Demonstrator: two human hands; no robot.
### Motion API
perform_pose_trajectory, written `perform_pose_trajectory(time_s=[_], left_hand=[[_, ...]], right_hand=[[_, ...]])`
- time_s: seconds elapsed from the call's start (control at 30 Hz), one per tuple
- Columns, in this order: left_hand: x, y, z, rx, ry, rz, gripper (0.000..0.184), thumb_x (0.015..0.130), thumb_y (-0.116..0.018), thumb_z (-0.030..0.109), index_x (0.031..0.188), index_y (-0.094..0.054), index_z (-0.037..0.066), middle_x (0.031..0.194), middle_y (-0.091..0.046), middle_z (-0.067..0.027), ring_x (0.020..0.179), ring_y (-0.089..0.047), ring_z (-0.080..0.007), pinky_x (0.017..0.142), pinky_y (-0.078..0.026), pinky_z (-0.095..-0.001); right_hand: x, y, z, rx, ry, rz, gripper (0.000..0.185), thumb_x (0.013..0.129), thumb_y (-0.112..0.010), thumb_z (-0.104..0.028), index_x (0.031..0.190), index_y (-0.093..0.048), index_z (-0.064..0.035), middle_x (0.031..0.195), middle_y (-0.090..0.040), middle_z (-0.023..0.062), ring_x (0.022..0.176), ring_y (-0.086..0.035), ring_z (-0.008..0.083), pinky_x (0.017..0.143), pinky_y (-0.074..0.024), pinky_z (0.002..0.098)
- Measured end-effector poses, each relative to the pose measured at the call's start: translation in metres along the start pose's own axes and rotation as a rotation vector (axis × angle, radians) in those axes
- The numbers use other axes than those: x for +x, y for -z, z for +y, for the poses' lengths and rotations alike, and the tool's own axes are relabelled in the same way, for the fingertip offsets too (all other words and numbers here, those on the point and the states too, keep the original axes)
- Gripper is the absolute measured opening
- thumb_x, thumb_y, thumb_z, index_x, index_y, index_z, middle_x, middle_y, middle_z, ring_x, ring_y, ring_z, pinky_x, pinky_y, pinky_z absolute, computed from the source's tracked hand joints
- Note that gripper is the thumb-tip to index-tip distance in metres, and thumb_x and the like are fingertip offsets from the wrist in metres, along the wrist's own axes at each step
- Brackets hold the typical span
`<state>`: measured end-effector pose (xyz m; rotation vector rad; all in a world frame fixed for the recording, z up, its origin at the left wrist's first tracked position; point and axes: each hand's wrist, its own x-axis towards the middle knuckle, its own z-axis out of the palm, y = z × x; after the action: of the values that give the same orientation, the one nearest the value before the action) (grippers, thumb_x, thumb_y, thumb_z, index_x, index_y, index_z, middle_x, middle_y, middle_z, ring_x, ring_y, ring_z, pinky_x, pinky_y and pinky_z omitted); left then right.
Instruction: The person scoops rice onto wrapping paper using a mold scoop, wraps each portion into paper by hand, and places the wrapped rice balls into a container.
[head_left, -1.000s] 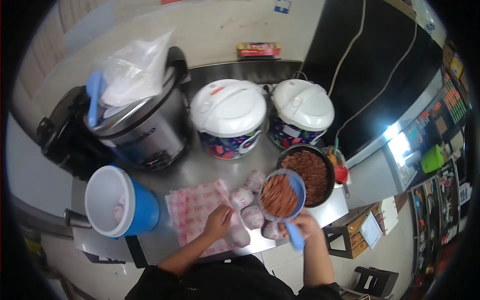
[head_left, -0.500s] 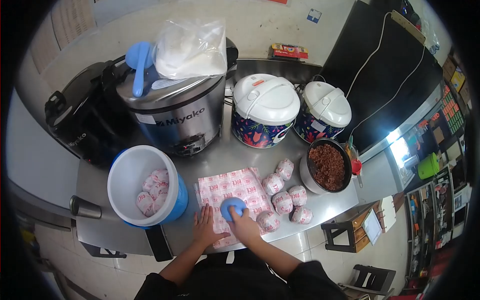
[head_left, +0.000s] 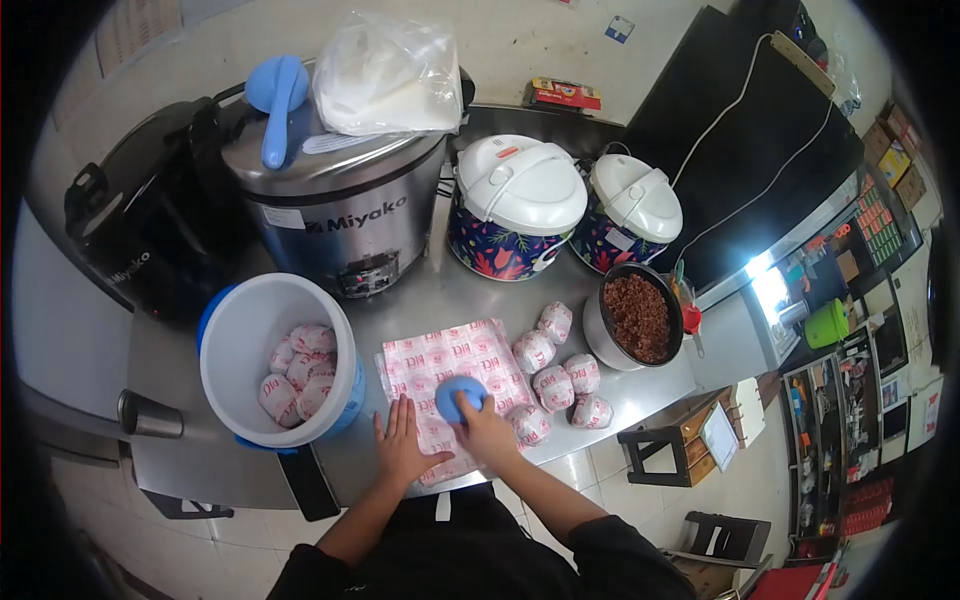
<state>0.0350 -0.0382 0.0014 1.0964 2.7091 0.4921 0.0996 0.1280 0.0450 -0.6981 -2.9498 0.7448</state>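
Note:
My right hand (head_left: 488, 432) grips a small round blue cup (head_left: 461, 398), which covers the middle of the printed wrapping paper (head_left: 450, 350). Whatever lies under the cup is hidden. Flat on the left edge of that paper rests my left hand (head_left: 405, 447), fingers spread and holding nothing. Several paper-wrapped rice balls (head_left: 554, 388) lie on the steel table just right of the paper. More wrapped balls (head_left: 297, 375) sit inside a white-lined blue bucket (head_left: 218, 365) on the left. A pot of brown-red rice (head_left: 640, 320) stands behind the loose balls.
A large steel rice cooker (head_left: 360, 235) carries a blue ladle (head_left: 276, 110) and a plastic bag (head_left: 390, 75). Two flowered rice cookers (head_left: 520, 200) stand at the back. A metal cup (head_left: 150, 413) and a black phone (head_left: 309, 485) are near the front left edge.
The whole view has shifted slightly, so things appear a little farther left and higher. Both hands keep their places on the paper, and the right still grips the blue cup.

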Motion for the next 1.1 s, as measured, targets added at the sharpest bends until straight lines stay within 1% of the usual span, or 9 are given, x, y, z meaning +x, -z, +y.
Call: perform_pose_trajectory(time_s=[0.23, 0.33, 0.4, 0.47, 0.57, 0.67, 0.77, 0.8, 1.1], left_hand=[[-0.003, 0.002, 0.002, -0.002, -0.017, 0.01, 0.123, 0.052, -0.065, 0.074, 0.139, -0.026, -0.004, 0.149, -0.021, -0.0171, 0.139, -0.017, -0.0258, 0.111, -0.004, -0.053], [-0.001, 0.005, 0.004, -0.023, -0.013, 0.039, 0.118, 0.055, -0.067, 0.07, 0.138, -0.029, -0.005, 0.147, -0.025, -0.0188, 0.138, -0.02, -0.0272, 0.111, -0.008, -0.0521], [-0.004, 0.007, 0.006, -0.015, -0.201, 0.092, 0.092, 0.066, -0.069, 0.057, 0.133, -0.041, 0.001, 0.142, -0.035, -0.0158, 0.134, -0.029, -0.0274, 0.109, -0.019, -0.0506], [-0.008, -0.002, -0.001, 0.001, -0.371, 0.099, 0.076, 0.07, -0.069, 0.05, 0.128, -0.048, 0.005, 0.137, -0.041, -0.0127, 0.129, -0.035, -0.0273, 0.107, -0.025, -0.0478], [-0.01, -0.008, -0.005, -0.146, -0.536, -0.006, 0.053, 0.074, -0.07, 0.039, 0.118, -0.058, 0.012, 0.128, -0.052, -0.0071, 0.12, -0.046, -0.0265, 0.102, -0.035, -0.0425], [-0.008, 0.001, -0.002, -0.329, -0.516, -0.089, 0.044, 0.073, -0.072, 0.035, 0.111, -0.063, 0.015, 0.122, -0.057, -0.0042, 0.113, -0.052, -0.0256, 0.097, -0.041, -0.0392], [-0.006, -0.004, -0.003, -0.376, -0.51, -0.053, 0.041, 0.07, -0.074, 0.034, 0.106, -0.066, 0.015, 0.119, -0.059, -0.0037, 0.11, -0.055, -0.025, 0.093, -0.044, -0.0381], [-0.006, -0.007, -0.006, -0.396, -0.513, -0.045, 0.039, 0.069, -0.075, 0.033, 0.103, -0.067, 0.015, 0.119, -0.059, -0.0035, 0.108, -0.055, -0.0248, 0.092, -0.045, -0.0379], [-0.005, 0.008, 0.008, -0.345, -0.471, -0.108, 0.024, 0.075, -0.07, 0.024, 0.096, -0.068, 0.013, 0.115, -0.061, -0.004, 0.111, -0.054, -0.0248, 0.094, -0.044, -0.038]], right_hand=[[-0.013, 0.026, -0.004, -0.009, 0.003, -0.135, 0.064, 0.078, -0.068, -0.032, 0.133, -0.038, -0.0213, 0.102, -0.047, 0.0244, 0.074, -0.061, 0.0411, 0.065, -0.0518, 0.0478], [0.004, 0.091, 0.03, 0.261, -0.044, 0.205, 0.07, 0.074, -0.072, -0.029, 0.134, -0.04, -0.0121, 0.125, -0.048, 0.0226, 0.115, -0.046, 0.0427, 0.1, -0.036, 0.0454], [0.036, 0.15, 0.095, -0.096, 0.124, 0.693, 0.069, 0.074, -0.071, -0.025, 0.134, -0.04, -0.0104, 0.127, -0.047, 0.0234, 0.111, -0.05, 0.0424, 0.096, -0.0397, 0.0457], [0.055, 0.226, 0.115, -0.095, -0.457, 0.557, 0.071, 0.075, -0.069, -0.025, 0.137, -0.035, -0.0226, 0.114, -0.052, 0.0232, 0.094, -0.06, 0.0412, 0.077, -0.0496, 0.0462], [0.079, 0.233, 0.188, -0.214, -0.485, 0.437, 0.073, 0.076, -0.069, -0.023, 0.138, -0.032, -0.0244, 0.11, -0.052, 0.0239, 0.093, -0.059, 0.042, 0.077, -0.0485, 0.0468], [0.075, 0.213, 0.191, -0.507, -0.044, 0.665, 0.063, 0.077, -0.067, -0.021, 0.133, -0.04, -0.0107, 0.108, -0.052, 0.0217, 0.094, -0.054, 0.0385, 0.082, -0.0423, 0.0434], [0.021, 0.111, 0.166, -0.112, 0.251, 0.27, 0.047, 0.079, -0.063, -0.032, 0.117, -0.053, -0.0064, 0.1, -0.053, 0.0172, 0.097, -0.052, 0.0337, 0.082, -0.042, 0.0448], [-0.007, 0.116, 0.107, -0.091, 0.122, -0.059, 0.051, 0.076, -0.065, -0.036, 0.12, -0.053, -0.0125, 0.107, -0.053, 0.0174, 0.098, -0.052, 0.0334, 0.082, -0.0419, 0.046], [0.049, 0.102, 0.096, 0.079, 0.262, -0.024, 0.058, 0.063, -0.075, -0.025, 0.112, -0.051, -0.005, 0.106, -0.056, 0.017, 0.101, -0.054, 0.0367, 0.086, -0.0414, 0.044]])
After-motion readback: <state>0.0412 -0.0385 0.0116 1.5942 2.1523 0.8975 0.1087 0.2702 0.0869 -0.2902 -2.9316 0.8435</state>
